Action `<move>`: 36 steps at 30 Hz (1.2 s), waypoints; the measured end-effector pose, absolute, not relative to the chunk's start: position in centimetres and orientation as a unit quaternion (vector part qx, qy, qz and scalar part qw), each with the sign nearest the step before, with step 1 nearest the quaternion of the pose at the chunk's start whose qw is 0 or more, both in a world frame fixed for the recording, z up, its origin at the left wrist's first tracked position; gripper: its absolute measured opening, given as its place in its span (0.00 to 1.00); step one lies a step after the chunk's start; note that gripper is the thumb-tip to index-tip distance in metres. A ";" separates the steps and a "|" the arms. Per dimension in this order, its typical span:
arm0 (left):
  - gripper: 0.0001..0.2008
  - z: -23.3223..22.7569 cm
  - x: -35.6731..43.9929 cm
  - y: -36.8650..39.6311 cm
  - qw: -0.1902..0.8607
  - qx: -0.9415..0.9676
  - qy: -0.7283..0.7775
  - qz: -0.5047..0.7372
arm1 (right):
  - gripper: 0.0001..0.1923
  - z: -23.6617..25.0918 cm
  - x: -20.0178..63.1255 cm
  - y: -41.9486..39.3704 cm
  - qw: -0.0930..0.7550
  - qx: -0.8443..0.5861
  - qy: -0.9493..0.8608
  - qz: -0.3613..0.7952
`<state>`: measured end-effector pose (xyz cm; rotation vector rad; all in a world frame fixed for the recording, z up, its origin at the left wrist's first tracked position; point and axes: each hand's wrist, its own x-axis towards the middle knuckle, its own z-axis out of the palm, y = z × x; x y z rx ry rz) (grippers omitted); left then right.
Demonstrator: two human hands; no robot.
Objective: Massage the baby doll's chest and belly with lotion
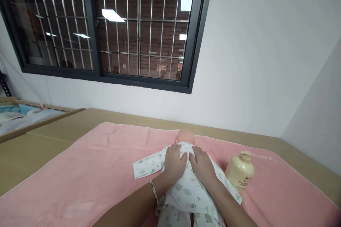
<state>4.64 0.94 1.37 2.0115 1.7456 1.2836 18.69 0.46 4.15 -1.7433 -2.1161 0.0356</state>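
Doll, white printed romper, lying on pink towel

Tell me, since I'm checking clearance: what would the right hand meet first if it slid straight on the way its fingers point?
Probably the doll's head, just beyond the right hand, which lies flat on the doll's printed suit; depth is unclear.

- Towel: pink cloth, soft matt nap.
- Doll's suit: thin printed cloth, matt.
- Bottle: cream plastic, smooth, slight sheen.
- Bangle: shiny metal.

pink towel, cream lotion bottle, barred window, crib
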 end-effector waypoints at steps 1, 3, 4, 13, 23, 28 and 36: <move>0.19 1.3 4.6 1.0 0.093 0.677 0.586 0.435 | 0.27 4.1 18.7 0.5 0.199 -0.623 -0.756 0.012; 0.19 1.3 4.6 1.0 0.093 0.679 0.581 0.440 | 0.27 4.2 18.7 0.4 0.202 -0.624 -0.755 0.012; 0.19 1.2 4.6 1.0 0.092 0.679 0.579 0.442 | 0.27 4.2 18.7 0.4 0.202 -0.624 -0.755 0.012; 0.20 1.4 4.6 0.8 0.091 0.679 0.582 0.438 | 0.27 4.3 18.6 0.3 0.212 -0.621 -0.754 0.017; 0.20 2.1 4.3 0.7 0.077 0.713 0.568 0.405 | 0.26 4.2 19.9 1.1 0.258 -0.579 -0.772 0.051; 0.17 2.0 4.4 0.3 0.032 0.718 0.570 0.398 | 0.23 6.1 18.5 -0.9 0.196 -0.624 -0.756 0.020; 0.17 2.2 4.5 0.1 0.004 0.727 0.571 0.381 | 0.26 6.2 18.6 -0.5 0.159 -0.629 -0.760 0.033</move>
